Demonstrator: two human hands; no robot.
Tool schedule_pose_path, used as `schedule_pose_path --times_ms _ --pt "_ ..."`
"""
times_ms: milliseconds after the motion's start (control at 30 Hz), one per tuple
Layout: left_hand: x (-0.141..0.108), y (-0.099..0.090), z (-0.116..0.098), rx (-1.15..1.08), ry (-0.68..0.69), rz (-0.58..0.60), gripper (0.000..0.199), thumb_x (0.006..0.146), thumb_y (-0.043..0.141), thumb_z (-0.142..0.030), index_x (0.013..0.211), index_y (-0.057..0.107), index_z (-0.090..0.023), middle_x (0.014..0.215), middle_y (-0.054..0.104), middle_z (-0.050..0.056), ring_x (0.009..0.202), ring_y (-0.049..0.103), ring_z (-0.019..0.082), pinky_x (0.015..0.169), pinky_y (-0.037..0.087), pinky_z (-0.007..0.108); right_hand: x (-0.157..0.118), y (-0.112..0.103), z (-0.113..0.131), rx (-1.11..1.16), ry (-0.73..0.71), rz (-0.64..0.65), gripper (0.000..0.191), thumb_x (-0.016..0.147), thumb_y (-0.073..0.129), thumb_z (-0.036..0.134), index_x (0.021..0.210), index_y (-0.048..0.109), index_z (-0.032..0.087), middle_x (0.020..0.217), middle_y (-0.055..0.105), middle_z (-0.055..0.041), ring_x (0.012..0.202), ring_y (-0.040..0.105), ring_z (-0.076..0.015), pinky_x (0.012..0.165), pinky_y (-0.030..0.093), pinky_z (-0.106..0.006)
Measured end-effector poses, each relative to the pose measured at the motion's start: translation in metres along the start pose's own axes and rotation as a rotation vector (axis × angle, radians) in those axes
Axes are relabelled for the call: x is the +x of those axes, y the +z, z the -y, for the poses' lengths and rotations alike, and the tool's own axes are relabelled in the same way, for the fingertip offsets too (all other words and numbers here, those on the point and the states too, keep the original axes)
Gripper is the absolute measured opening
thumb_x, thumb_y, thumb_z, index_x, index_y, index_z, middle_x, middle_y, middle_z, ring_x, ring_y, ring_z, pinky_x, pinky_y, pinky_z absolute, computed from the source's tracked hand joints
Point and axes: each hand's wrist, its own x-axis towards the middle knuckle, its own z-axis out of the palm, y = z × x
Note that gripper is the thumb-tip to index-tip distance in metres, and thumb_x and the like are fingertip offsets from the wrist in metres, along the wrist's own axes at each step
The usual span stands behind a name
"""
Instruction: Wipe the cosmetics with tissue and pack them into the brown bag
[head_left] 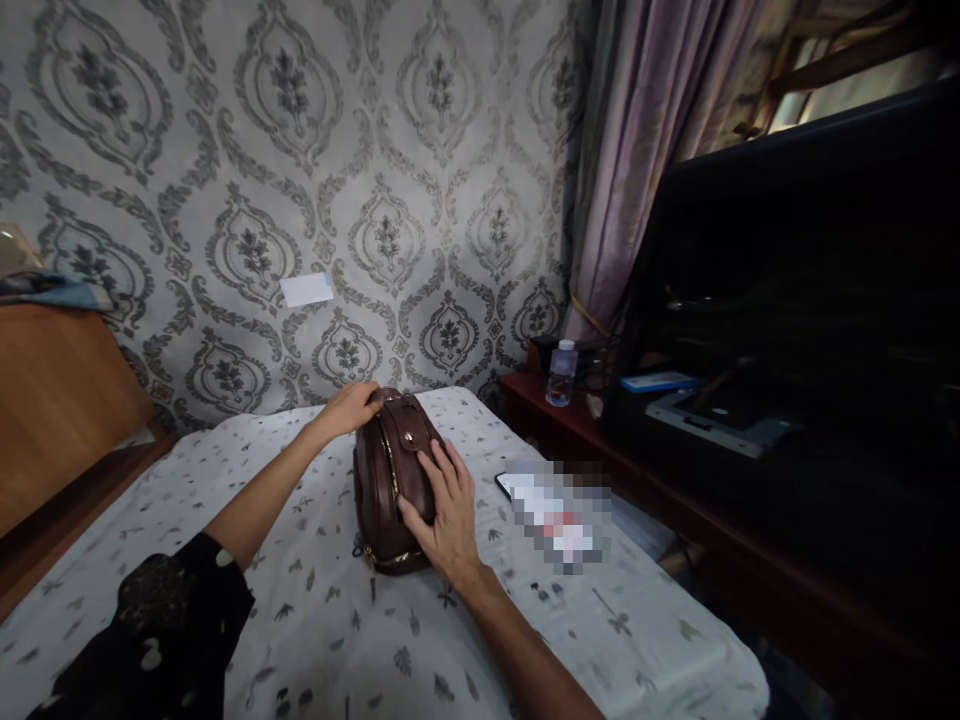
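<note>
A dark brown leather handbag (375, 490) with gold-coloured zippers and a snap strap lies on the bed. At its far end my left hand (351, 408) is closed, with the fingers bent over the bag's upper edge; the fingertips are partly hidden, so whether they pinch a zipper pull I cannot tell. My right hand (448, 510) rests on the near right side of the bag, with its fingers stretched out and apart and the thumb towards the zipper. A zipper pull hangs at the near left corner.
The bed's white leaf-patterned sheet (315, 640) spreads under the bag. To the right lies a phone (504, 486) beside a blurred-out patch. A plastic bottle (562, 375) stands on a dark red cabinet (517, 395) near a big black screen (810, 250). A wooden board (67, 400) is at left.
</note>
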Motion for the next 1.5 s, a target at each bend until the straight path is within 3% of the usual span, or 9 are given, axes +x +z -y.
schedule_pose_path --times_ms 100,167,333,567,900,1000,1167,1333,1500 --pt "0.009 0.007 -0.012 -0.02 0.034 -0.021 0.029 0.08 0.061 -0.028 0.107 0.066 -0.02 0.097 0.069 0.005 0.089 0.061 0.023 0.077 0.042 0.03 -0.001 0.0 0.0 -0.026 -0.005 -0.001 0.055 0.088 0.058 0.035 0.139 0.042 0.022 0.147 0.045 -0.0115 0.14 0.032 -0.0305 0.109 0.032 -0.056" --pt "0.016 0.014 -0.021 -0.041 0.052 -0.016 0.033 0.08 0.064 -0.03 0.111 0.066 -0.022 0.102 0.07 0.004 0.092 0.062 0.022 0.08 0.043 0.029 -0.001 0.0 0.0 -0.045 -0.009 0.006 0.055 0.088 0.057 0.036 0.139 0.042 0.022 0.147 0.046 -0.0116 0.14 0.033 -0.0304 0.11 0.03 -0.056" --pt "0.03 0.029 -0.033 -0.07 0.017 -0.032 0.018 0.084 0.061 -0.03 0.091 0.074 -0.021 0.086 0.074 0.004 0.083 0.064 0.021 0.076 0.044 0.028 -0.001 -0.002 0.001 -0.058 -0.021 0.013 0.054 0.088 0.057 0.037 0.138 0.043 0.021 0.146 0.047 -0.0122 0.14 0.034 -0.0304 0.11 0.029 -0.056" --pt "0.029 0.034 -0.036 -0.091 -0.069 -0.125 0.019 0.084 0.058 -0.026 0.089 0.074 -0.018 0.085 0.075 0.007 0.082 0.064 0.022 0.075 0.045 0.03 0.002 -0.002 0.0 -0.045 -0.014 -0.002 0.052 0.085 0.06 0.037 0.132 0.048 0.019 0.14 0.051 -0.0123 0.134 0.038 -0.0309 0.108 0.032 -0.054" --pt "0.01 0.029 -0.048 -0.281 0.068 -0.095 0.024 0.084 0.053 -0.035 0.082 0.069 -0.017 0.073 0.069 0.001 0.07 0.059 0.017 0.069 0.044 0.026 0.002 -0.001 0.0 -0.072 -0.013 0.022 0.054 0.087 0.057 0.036 0.137 0.044 0.02 0.147 0.043 -0.0128 0.137 0.034 -0.0313 0.108 0.032 -0.053" --pt "0.007 0.026 -0.045 -0.334 0.115 -0.06 0.026 0.084 0.051 -0.038 0.083 0.068 -0.017 0.076 0.069 0.001 0.073 0.059 0.017 0.072 0.045 0.026 0.002 -0.002 0.001 -0.075 -0.005 0.025 0.054 0.088 0.056 0.036 0.138 0.044 0.02 0.148 0.041 -0.0128 0.138 0.033 -0.0313 0.108 0.032 -0.054" --pt "0.003 0.017 -0.022 -0.329 0.087 -0.044 0.032 0.079 0.059 -0.042 0.101 0.063 -0.019 0.09 0.068 0.001 0.079 0.06 0.017 0.073 0.045 0.027 0.0 -0.004 0.002 -0.071 -0.021 0.025 0.055 0.088 0.055 0.037 0.139 0.042 0.019 0.148 0.042 -0.0132 0.138 0.032 -0.0312 0.109 0.031 -0.054" --pt "-0.005 0.01 0.003 -0.191 -0.019 -0.052 0.017 0.075 0.061 -0.035 0.068 0.058 -0.019 0.061 0.054 -0.003 0.063 0.049 0.016 0.063 0.038 0.027 -0.001 -0.003 0.002 -0.054 -0.046 0.011 0.058 0.086 0.058 0.038 0.139 0.042 0.02 0.146 0.044 -0.0133 0.138 0.034 -0.0313 0.109 0.032 -0.054" --pt "-0.013 0.008 0.003 -0.118 -0.073 -0.103 0.011 0.077 0.056 -0.025 0.068 0.058 -0.019 0.062 0.053 -0.002 0.066 0.048 0.017 0.063 0.033 0.027 -0.001 -0.003 0.002 -0.038 -0.05 0.014 0.054 0.088 0.056 0.034 0.138 0.041 0.02 0.146 0.044 -0.0135 0.138 0.034 -0.0306 0.109 0.033 -0.055"
